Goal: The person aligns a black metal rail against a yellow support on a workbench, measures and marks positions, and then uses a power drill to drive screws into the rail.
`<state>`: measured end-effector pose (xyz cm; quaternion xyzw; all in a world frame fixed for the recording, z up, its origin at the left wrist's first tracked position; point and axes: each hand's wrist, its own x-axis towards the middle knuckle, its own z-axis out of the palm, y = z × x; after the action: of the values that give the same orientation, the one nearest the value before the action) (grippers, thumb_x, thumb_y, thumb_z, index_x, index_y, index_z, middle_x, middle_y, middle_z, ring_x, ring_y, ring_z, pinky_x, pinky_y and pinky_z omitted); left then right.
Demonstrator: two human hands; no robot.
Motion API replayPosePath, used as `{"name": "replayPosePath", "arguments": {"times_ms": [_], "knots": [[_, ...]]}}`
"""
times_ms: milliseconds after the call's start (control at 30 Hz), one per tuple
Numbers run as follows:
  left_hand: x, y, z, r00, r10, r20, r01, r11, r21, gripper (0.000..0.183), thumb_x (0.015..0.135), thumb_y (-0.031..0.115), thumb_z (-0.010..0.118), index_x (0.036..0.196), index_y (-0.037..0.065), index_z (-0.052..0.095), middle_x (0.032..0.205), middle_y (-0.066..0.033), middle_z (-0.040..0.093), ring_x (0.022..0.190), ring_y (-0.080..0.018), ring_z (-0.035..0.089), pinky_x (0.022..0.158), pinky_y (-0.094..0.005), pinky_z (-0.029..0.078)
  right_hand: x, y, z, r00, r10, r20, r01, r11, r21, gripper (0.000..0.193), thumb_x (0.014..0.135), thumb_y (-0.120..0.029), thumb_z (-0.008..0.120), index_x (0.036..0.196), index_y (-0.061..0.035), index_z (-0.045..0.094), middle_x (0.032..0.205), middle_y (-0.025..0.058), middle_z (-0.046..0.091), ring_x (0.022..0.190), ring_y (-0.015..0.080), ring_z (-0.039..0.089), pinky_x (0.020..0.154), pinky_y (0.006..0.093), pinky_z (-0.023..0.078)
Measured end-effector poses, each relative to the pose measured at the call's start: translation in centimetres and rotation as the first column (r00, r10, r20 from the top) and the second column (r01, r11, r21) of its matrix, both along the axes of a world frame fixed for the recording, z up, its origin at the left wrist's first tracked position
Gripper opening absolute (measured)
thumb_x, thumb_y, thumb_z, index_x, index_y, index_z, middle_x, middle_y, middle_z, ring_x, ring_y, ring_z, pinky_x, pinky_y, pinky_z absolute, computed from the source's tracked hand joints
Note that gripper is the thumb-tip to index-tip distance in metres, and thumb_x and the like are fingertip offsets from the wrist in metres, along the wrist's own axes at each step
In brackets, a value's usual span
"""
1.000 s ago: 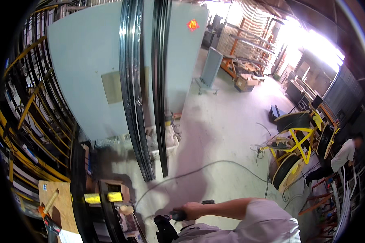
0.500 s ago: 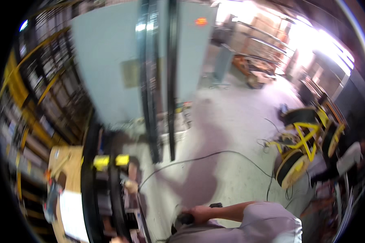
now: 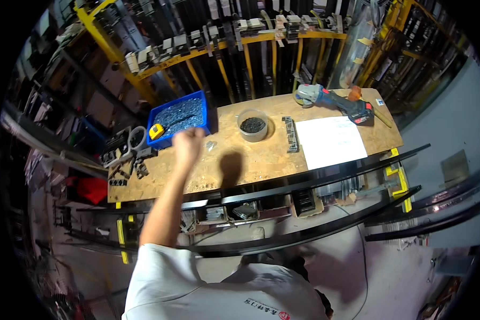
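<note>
My left hand (image 3: 189,145) reaches out over the wooden workbench (image 3: 197,178), its fingers closed. Whatever they may hold is hidden. Just beyond it stands a blue bin (image 3: 206,109) full of small dark metal pieces (image 3: 178,113). A yellow tape measure (image 3: 156,131) lies in the bin's near left corner. To the right of my hand, a small clear scrap (image 3: 211,145) rests on the wood. Farther right is a clear round tub (image 3: 252,137) holding small black pieces (image 3: 252,125). My right hand is out of view.
White paper (image 3: 330,143) lies beside a notched metal strip (image 3: 290,134). A cordless angle grinder (image 3: 328,98) sits behind it. Long black profiles (image 3: 304,228) span the bench's near side on yellow-padded supports (image 3: 402,184). Racks of profiles (image 3: 250,64) stand behind. A cable (image 3: 366,266) crosses the floor.
My view has swung left from the floor and cable reels to the workbench. My left arm now stretches over it. My right hand, earlier around a black handle, has left the picture.
</note>
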<state>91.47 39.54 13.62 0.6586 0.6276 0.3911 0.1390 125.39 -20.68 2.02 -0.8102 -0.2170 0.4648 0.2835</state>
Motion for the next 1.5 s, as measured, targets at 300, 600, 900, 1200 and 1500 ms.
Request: {"name": "replayPosePath", "arguments": {"times_ms": [300,600,900,1200,1500], "knots": [[4.8,1.5,-2.5,0.967,-0.255,-0.025,0.249,0.958,-0.143,0.027,0.09,0.021,0.06,0.076,-0.001,0.069,0.069,-0.0205,0.066,0.055,-0.0274,0.06,0.057,-0.0413,0.049,-1.3,3.3,8.6,0.99,-0.061,0.13,0.096,0.954,-0.283,0.052,0.086,-0.025,0.066,0.137,-0.022,0.058,0.113,0.0178,0.071,0.109,0.0356,0.067,0.094,0.0454,0.052],[14.3,-9.7,1.8,0.754,-0.627,0.196,0.657,0.71,-0.253,0.024,0.088,0.019,0.062,0.077,-0.001,0.07,0.069,-0.0192,0.067,0.057,-0.0261,0.061,0.058,-0.0399,0.049,-7.7,-1.1,4.6,0.933,-0.237,0.27,0.289,0.942,-0.173,0.054,0.08,-0.021,0.066,0.134,-0.0182,0.059,0.113,0.0194,0.07,0.108,0.0388,0.066,0.091,0.0473,0.052],[16.6,-12.9,2.3,0.678,-0.696,0.237,0.73,0.6,-0.329,0.021,0.087,0.017,0.063,0.078,-0.001,0.071,0.07,-0.0179,0.067,0.059,-0.0248,0.061,0.058,-0.0386,0.05,-7.5,-2.0,5.9,0.932,-0.319,0.174,0.347,0.923,-0.164,0.048,0.08,-0.02,0.067,0.128,-0.0168,0.062,0.113,0.0189,0.07,0.108,0.0394,0.065,0.092,0.0468,0.051],[17.9,-14.5,2.6,0.624,-0.74,0.252,0.77,0.525,-0.363,0.019,0.085,0.015,0.065,0.079,-0.001,0.072,0.071,-0.0166,0.068,0.06,-0.0236,0.062,0.059,-0.0372,0.05,-8.1,-3.5,5.7,0.911,-0.344,0.229,0.387,0.904,-0.18,0.059,0.079,-0.02,0.069,0.137,-0.0179,0.059,0.114,0.0195,0.07,0.107,0.0393,0.066,0.092,0.0469,0.052],[18.0,-14.7,2.7,0.577,-0.769,0.275,0.799,0.463,-0.383,0.016,0.084,0.013,0.066,0.08,-0.001,0.072,0.072,-0.0153,0.068,0.062,-0.0223,0.063,0.06,-0.0358,0.05,-9.1,-4.1,6.1,0.919,-0.344,0.191,0.383,0.896,-0.227,0.061,0.084,-0.026,0.068,0.142,-0.0215,0.053,0.115,0.0205,0.069,0.108,0.0405,0.064,0.092,0.0479,0.049]]}}
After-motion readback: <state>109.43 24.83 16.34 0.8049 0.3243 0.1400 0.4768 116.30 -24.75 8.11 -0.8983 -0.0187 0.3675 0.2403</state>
